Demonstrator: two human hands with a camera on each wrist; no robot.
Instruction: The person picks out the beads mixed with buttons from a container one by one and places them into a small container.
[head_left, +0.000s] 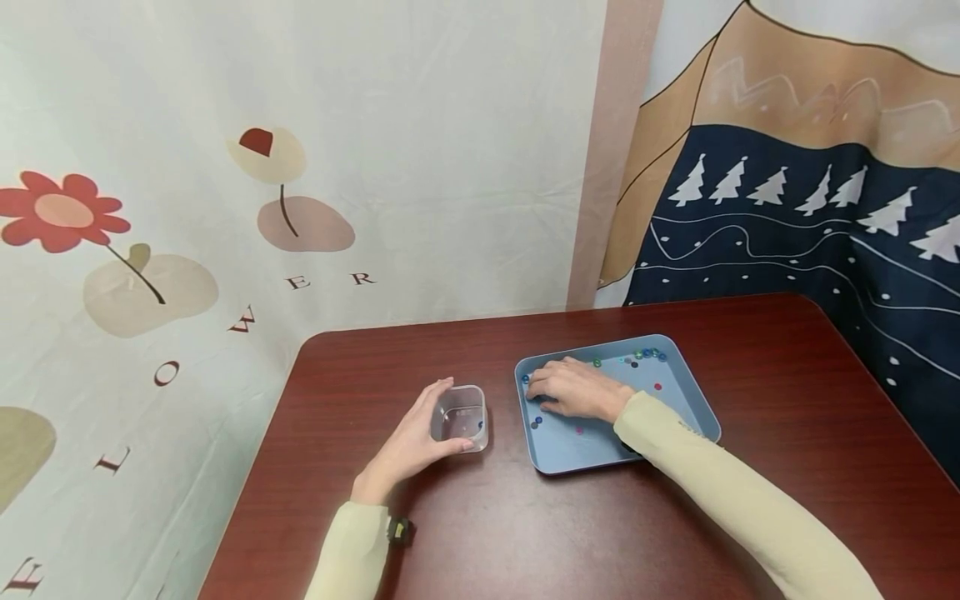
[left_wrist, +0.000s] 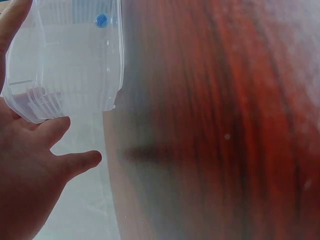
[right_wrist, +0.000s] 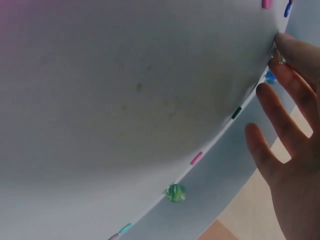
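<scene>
My left hand (head_left: pixel 405 446) holds a clear plastic container (head_left: pixel 483 412) on the left part of the table, thumb at the near side and fingers at the far side. A blue marble (left_wrist: pixel 101 20) shows inside the container in the left wrist view. Over the left end of a blue tray (head_left: pixel 592 452) is my right hand (head_left: pixel 576 390). Its thumb and index finger pinch a clear glass marble (right_wrist: pixel 278 56), low by the tray floor. Another blue marble (right_wrist: pixel 270 77) lies right beside those fingertips, and a green marble (right_wrist: pixel 176 193) is farther along the tray.
Several marbles (head_left: pixel 651 354) cluster in the tray's far right corner. Small flat coloured pieces, such as a red one (head_left: pixel 657 387) and a pink one (head_left: pixel 579 431), are scattered across its floor. The dark red wooden table (head_left: pixel 480 533) backs onto a printed curtain (head_left: pixel 450 167).
</scene>
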